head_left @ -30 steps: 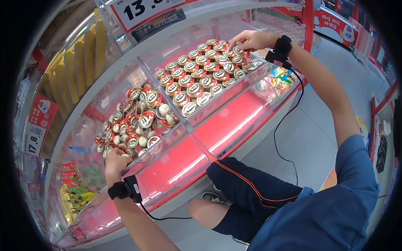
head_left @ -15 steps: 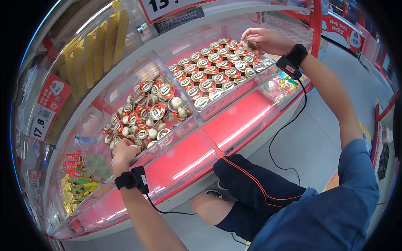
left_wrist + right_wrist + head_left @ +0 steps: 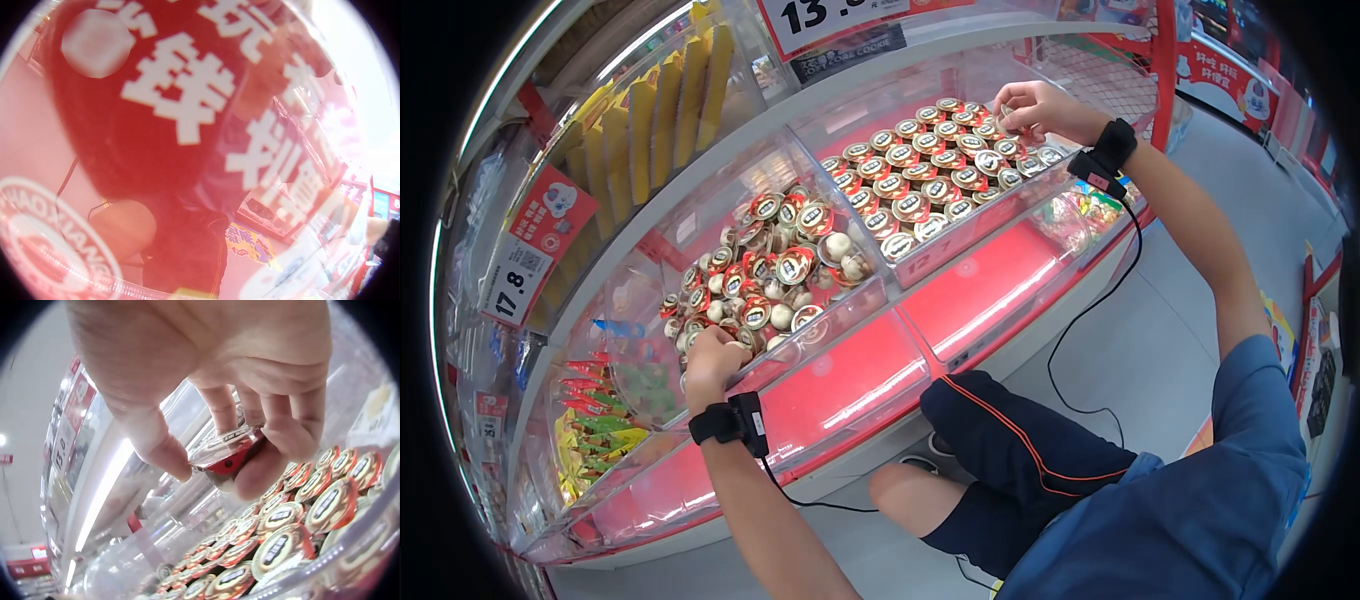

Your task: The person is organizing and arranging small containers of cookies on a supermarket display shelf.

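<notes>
My right hand [image 3: 1050, 110] is over the far right corner of a clear bin, above rows of small lidded cups [image 3: 910, 205]. In the right wrist view, its thumb and fingers pinch one small cup [image 3: 226, 450] with a gold lid and a red side, held tilted above the others. My left hand [image 3: 715, 358] reaches into the near left corner of the neighbouring bin, at a loose pile of the same cups [image 3: 750, 280]. Its fingertips are hidden among them, so I cannot tell whether it holds one. The left wrist view shows only a red panel [image 3: 156, 156] with white characters.
A clear divider [image 3: 840, 200] separates the two bins, and a low clear wall [image 3: 960, 225] runs along their front. Bagged snacks [image 3: 595, 430] fill a compartment at the left. Price signs [image 3: 535, 250] hang above, and a cable [image 3: 1090, 295] trails from each wrist.
The view has swung, so the bins sit further right. My right hand stays at the far right corner, the cup in its fingers turned and tilted. My left hand stays at the pile.
</notes>
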Action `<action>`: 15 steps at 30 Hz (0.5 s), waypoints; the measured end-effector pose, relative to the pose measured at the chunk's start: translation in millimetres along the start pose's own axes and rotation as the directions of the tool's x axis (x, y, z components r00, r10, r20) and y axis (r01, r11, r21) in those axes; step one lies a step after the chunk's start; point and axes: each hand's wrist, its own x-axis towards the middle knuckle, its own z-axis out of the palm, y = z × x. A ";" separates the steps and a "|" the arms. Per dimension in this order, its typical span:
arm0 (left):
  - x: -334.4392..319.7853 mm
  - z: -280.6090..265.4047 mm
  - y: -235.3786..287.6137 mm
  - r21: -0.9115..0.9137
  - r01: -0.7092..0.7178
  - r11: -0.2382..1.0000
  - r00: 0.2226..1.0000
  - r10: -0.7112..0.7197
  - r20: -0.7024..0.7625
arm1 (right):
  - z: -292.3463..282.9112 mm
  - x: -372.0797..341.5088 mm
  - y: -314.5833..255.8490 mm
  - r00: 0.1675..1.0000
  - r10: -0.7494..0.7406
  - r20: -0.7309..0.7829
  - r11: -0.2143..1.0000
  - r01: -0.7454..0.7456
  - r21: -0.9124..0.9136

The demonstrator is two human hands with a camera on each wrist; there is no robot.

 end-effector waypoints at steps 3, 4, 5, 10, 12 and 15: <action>-1.4 -1.2 1.6 0.001 0.005 1.000 1.000 -0.005 0.001 | -12.0 5.4 7.2 0.999 -0.020 -0.037 0.947 0.008 -0.320; -1.7 -1.1 2.7 0.001 0.007 1.000 1.000 -0.007 0.005 | -15.3 6.8 10.8 0.999 -0.032 -0.036 0.913 0.015 -0.408; -1.2 -0.6 3.0 0.004 0.010 1.000 1.000 -0.010 0.008 | -18.2 7.3 14.9 0.994 -0.108 -0.023 0.840 0.079 -0.536; 3.1 -0.2 -0.5 0.014 0.013 1.000 1.000 -0.013 0.015 | -20.6 3.3 20.5 0.978 -0.206 0.003 0.596 0.128 -0.793; 4.7 1.0 -2.1 -0.005 0.012 1.000 1.000 -0.012 0.016 | -21.7 4.5 21.4 0.987 -0.164 0.005 0.571 0.099 -0.815; 3.8 0.5 -2.1 -0.013 0.012 1.000 1.000 -0.011 0.015 | -27.2 12.1 37.6 0.979 -0.201 0.014 0.516 0.118 -0.849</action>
